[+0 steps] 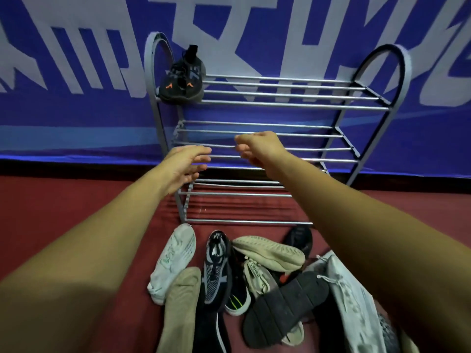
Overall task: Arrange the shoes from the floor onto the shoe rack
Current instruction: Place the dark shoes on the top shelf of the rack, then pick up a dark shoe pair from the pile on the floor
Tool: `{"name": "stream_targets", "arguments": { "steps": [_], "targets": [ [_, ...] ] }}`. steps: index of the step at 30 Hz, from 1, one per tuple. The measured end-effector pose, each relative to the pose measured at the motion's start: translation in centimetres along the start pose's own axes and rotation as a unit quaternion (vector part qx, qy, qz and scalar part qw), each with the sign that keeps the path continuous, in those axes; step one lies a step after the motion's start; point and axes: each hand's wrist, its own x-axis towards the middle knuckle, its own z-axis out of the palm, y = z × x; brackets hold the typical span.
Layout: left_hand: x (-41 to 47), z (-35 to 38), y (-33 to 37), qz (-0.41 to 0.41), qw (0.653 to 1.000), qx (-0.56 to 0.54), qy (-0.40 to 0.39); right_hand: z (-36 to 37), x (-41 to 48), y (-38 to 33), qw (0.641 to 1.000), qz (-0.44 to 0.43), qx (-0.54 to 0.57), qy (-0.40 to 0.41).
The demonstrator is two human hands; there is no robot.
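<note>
Early stage: only black orange-marked sneakers occupy the top shelf of the shoe rack, upper left; the shoe pile lies on the floor, lower centre; left hand and right hand hover apart, empty, fingers relaxed.

Bare left forearm and left hand, bare right forearm and right hand

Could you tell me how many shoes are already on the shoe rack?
2: a dark sneaker with an orange mark and its twin beside it, at the left end of the grey metal shoe rack's top shelf. The arms hide parts of lower shelves.
</note>
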Motion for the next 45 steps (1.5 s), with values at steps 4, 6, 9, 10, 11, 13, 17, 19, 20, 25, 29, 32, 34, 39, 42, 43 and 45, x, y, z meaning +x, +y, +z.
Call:
{"name": "stream_targets", "arguments": {
  "steps": [4, 6, 9, 10, 11, 13, 17, 19, 20, 25, 29, 32, 34, 39, 42, 43, 45],
  "targets": [
    [-1.5, 2.2, -2.7, -0.022, 0.994, 0.103, -0.029, -2.8, -2.8, 5.3, 0.998, 0.056, -0.021, 0.006],
    [-1.9, 3.2, -4.5, -0.025, 0.985, 0.163, -0.048, -4.1, -4.0, 8.5, 0.996, 0.077, -0.047, 0.005],
    [-2.5, 4.6, -7.2, -0.026, 0.968, 0.235, -0.087, -5.7, -5.2, 13.0, 0.989, 0.097, -0.112, 0.007],
    [-2.7, 5.0, -8.0, -0.027, 0.96, 0.261, -0.097, -6.2, -5.5, 14.0, 0.986, 0.104, -0.129, 0.01],
    [-3.0, 5.4, -8.8, -0.03, 0.952, 0.284, -0.107, -6.6, -5.9, 14.8, 0.983, 0.108, -0.146, 0.013],
    [-3.7, 6.6, -10.0, -0.033, 0.934, 0.324, -0.145, -7.7, -6.7, 16.0, 0.976, 0.114, -0.187, 0.011],
    [-5.0, 9.2, -12.1, -0.019, 0.912, 0.37, -0.173, -10.3, -9.0, 18.3, 0.954, 0.136, -0.267, -0.011],
    [-5.5, 10.5, -13.4, -0.017, 0.903, 0.389, -0.183, -11.4, -10.2, 19.5, 0.947, 0.149, -0.283, -0.013],
    [-5.8, 11.2, -14.1, -0.02, 0.898, 0.395, -0.192, -12.1, -10.7, 20.3, 0.948, 0.158, -0.276, -0.005],
    [-6.7, 15.2, -17.8, -0.047, 0.878, 0.417, -0.231, -14.8, -12.8, 25.9, 0.945, 0.206, -0.254, 0.024],
    [-7.3, 18.8, -21.2, -0.065, 0.877, 0.407, -0.247, -16.4, -13.8, 28.9, 0.92, 0.203, -0.335, 0.028],
    [-7.6, 21.3, -23.3, -0.064, 0.868, 0.42, -0.258, -17.7, -14.0, 29.6, 0.904, 0.198, -0.375, 0.047],
    [-7.6, 23.1, -24.5, -0.069, 0.864, 0.421, -0.267, -18.9, -14.4, 29.8, 0.884, 0.22, -0.407, 0.068],
    [-7.9, 28.3, -26.7, -0.094, 0.854, 0.402, -0.317, -22.4, -15.6, 31.2, 0.839, 0.278, -0.456, 0.108],
    [-8.2, 30.7, -27.8, -0.111, 0.858, 0.383, -0.325, -23.8, -16.3, 32.3, 0.841, 0.305, -0.432, 0.116],
    [-8.3, 31.3, -28.2, -0.115, 0.857, 0.386, -0.322, -24.0, -16.4, 32.6, 0.84, 0.312, -0.427, 0.122],
    [-8.6, 32.0, -28.8, -0.127, 0.852, 0.397, -0.316, -24.2, -16.5, 32.9, 0.839, 0.334, -0.413, 0.122]
  ]
}}
